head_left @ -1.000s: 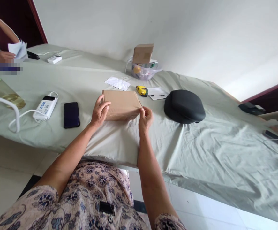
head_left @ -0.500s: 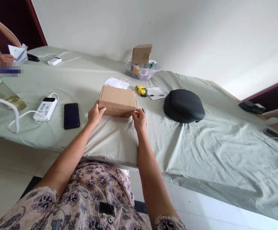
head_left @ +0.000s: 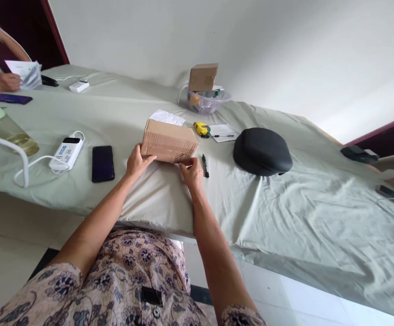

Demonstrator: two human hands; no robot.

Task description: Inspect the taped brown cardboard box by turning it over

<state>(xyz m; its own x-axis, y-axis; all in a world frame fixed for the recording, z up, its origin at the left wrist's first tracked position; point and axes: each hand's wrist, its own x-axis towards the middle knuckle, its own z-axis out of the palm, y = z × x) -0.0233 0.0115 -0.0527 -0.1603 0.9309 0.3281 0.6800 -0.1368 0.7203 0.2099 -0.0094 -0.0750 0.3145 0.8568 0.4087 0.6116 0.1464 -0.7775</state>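
A brown cardboard box is tilted on the cloth-covered table in front of me, its ribbed front face turned up toward me. My left hand grips its lower left corner, thumb stretched along the bottom edge. At the lower right corner, my right hand pinches the bottom edge, its fingertips partly hidden under the box. A black marker lies just right of my right hand. Behind the box is a white paper sheet.
A black phone and a white power bank with a cable lie left. Rightward are a yellow tape measure, a pen on paper and a black case. A plastic basket stands behind. Another person's hand holds papers.
The box has tipped, so more of its front face shows. My right hand has moved left along its bottom edge, uncovering the marker. The other person's papers have shifted.
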